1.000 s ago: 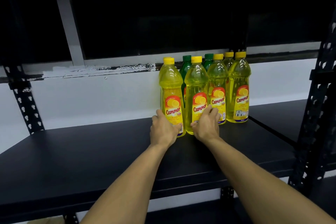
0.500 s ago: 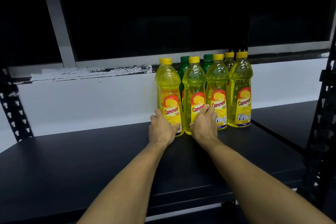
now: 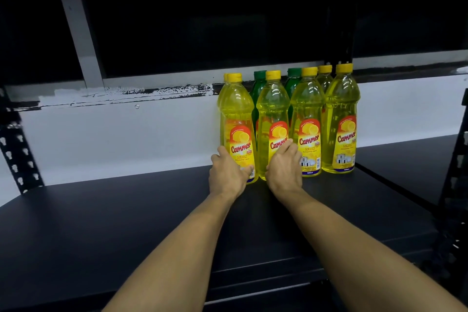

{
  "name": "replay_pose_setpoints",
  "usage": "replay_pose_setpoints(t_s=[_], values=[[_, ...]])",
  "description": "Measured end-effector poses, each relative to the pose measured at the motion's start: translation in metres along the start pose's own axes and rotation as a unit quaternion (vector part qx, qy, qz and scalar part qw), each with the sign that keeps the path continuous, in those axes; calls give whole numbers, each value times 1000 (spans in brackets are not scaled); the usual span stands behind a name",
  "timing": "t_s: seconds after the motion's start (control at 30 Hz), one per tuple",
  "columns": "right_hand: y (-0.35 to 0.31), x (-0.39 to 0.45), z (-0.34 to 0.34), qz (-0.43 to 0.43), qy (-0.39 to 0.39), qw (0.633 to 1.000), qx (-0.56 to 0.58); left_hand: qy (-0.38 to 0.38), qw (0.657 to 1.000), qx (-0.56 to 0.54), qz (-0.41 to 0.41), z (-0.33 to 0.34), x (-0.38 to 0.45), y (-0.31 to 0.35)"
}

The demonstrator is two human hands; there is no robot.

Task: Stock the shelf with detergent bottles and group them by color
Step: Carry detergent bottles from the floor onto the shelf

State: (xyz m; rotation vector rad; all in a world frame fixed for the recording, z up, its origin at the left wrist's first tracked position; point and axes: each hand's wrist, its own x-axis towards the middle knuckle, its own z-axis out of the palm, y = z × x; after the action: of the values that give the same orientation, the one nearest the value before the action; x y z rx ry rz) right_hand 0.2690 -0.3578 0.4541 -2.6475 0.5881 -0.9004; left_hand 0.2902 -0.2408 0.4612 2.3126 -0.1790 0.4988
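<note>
Shelving fills the frame: a black shelf point(image 3: 126, 223) spans the lower half, with a white wall point(image 3: 114, 139) behind it and a dark window point(image 3: 215, 20) across the top. A perforated black upright point(image 3: 17, 149) stands at the left edge.

Bottles stand upright in a tight cluster at the back of the shelf, right of centre. Four yellow bottles form the front row, each with a yellow cap and a red-and-yellow label reading "Cammer Lemon". From left to right they are the first bottle point(image 3: 236, 119), second bottle point(image 3: 272, 119), third bottle point(image 3: 307, 114) and fourth bottle point(image 3: 343, 114). Behind them, partly hidden, are two green bottles point(image 3: 258, 86), another yellow one behind the first, and one more yellow cap point(image 3: 325, 68) between the third and fourth.

Two bare forearms reach in from the bottom edge. The left hand point(image 3: 228, 175) cups the base of the first bottle, thumb on its left side and fingers curled across the lower label. The right hand point(image 3: 283, 170) wraps the base of the second bottle, fingers point(image 3: 287, 145) lying over its label.
</note>
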Motion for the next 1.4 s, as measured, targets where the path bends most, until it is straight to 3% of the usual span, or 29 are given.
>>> replay_pose_setpoints(t_s=[0.13,0.33,0.63,0.83,1.07,1.2,1.3,1.4], values=[[-1,0,-2,3,-16,1000,10,-3,1000,-13,-2,-1,-3,2],[7,-11,-13,-7,-52,993,107,-72,996,-52,-7,-17,-19,-5],[-1,-76,-41,-40,-60,983,166,-106,991,-14,87,-69,-80,-23],[1,-123,-76,-128,-70,981,127,-52,989,-61,123,-98,-129,-32],[4,-174,-103,-152,-17,978,143,54,972,-78,213,-125,-199,-47],[11,-208,-112,-206,61,961,175,127,949,-56,284,-137,-231,-58],[21,-242,-109,-238,131,940,208,120,957,-68,254,-134,-256,-81],[36,-283,-84,-269,123,927,229,36,984,-38,172,-115,-286,-117]])
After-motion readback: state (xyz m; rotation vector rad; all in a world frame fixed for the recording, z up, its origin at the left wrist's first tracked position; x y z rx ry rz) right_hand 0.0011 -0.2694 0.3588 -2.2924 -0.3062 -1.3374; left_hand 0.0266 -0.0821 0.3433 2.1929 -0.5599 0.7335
